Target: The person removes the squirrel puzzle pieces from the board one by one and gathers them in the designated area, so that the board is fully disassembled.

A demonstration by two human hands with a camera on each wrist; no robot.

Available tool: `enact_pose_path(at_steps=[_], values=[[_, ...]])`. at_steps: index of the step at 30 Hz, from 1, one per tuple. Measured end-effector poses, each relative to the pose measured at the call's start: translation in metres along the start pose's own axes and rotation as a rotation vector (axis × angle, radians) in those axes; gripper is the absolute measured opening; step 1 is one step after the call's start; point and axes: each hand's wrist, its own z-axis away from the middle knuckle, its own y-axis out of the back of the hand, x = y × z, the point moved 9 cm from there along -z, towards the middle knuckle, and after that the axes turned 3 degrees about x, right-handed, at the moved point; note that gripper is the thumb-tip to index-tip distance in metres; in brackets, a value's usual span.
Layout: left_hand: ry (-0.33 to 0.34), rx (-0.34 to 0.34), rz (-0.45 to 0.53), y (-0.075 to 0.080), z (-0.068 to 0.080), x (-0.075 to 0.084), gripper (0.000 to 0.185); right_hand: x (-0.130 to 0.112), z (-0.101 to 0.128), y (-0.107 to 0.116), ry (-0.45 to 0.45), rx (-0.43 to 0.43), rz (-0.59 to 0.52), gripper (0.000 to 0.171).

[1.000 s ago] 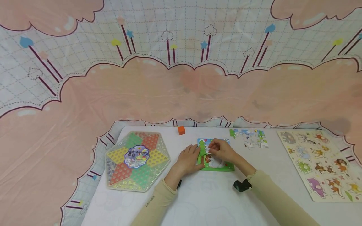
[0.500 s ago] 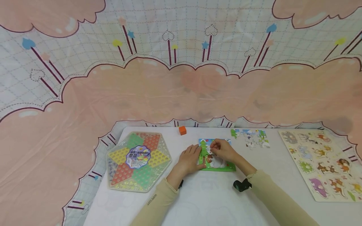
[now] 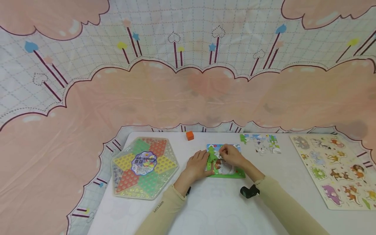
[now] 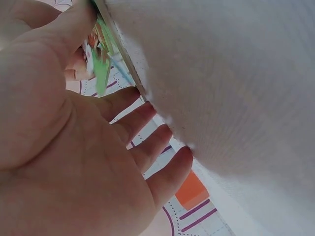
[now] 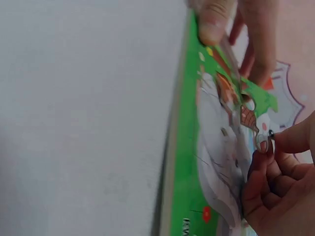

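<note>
A green-framed jigsaw tray (image 3: 232,175) with a tree and animal picture lies on the white table (image 3: 211,205). My left hand (image 3: 198,164) lies against the tray's left edge with straight fingers; in the left wrist view the hand (image 4: 113,147) is spread on the table and its thumb presses the tray (image 4: 102,73). My right hand (image 3: 230,154) hovers over the tray's upper middle. In the right wrist view its curled fingers (image 5: 275,177) pinch a small puzzle piece (image 5: 261,140) just above the picture (image 5: 221,147).
Loose jigsaw pieces (image 3: 260,143) lie behind the tray to the right. An orange cube (image 3: 189,135) sits at the far edge. A hexagonal checkers board (image 3: 144,166) lies at left and an animal peg puzzle (image 3: 335,163) at right. A pink patterned cloth hangs behind.
My right hand's fingertips have shifted slightly toward the tray's upper middle with the piece. The left hand has stayed at the tray's left edge.
</note>
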Motion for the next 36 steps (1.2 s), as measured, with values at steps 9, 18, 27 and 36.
enact_pose_path(at_steps=[9, 18, 27, 36], values=[[0.015, -0.007, 0.029, -0.001, 0.0, -0.001, 0.084, 0.012, 0.0, 0.017, -0.06, 0.052, -0.104, 0.017], [0.021, -0.015, 0.04, -0.001, 0.0, -0.004, 0.083, 0.02, 0.001, 0.045, -0.054, 0.128, -0.139, 0.017], [0.017, -0.017, 0.047, -0.002, 0.001, -0.003, 0.083, 0.034, 0.011, 0.067, -0.071, 0.177, -0.102, 0.019], [0.011, -0.007, 0.045, -0.002, 0.002, -0.003, 0.082, 0.049, 0.022, 0.09, -0.142, 0.226, -0.101, 0.022]])
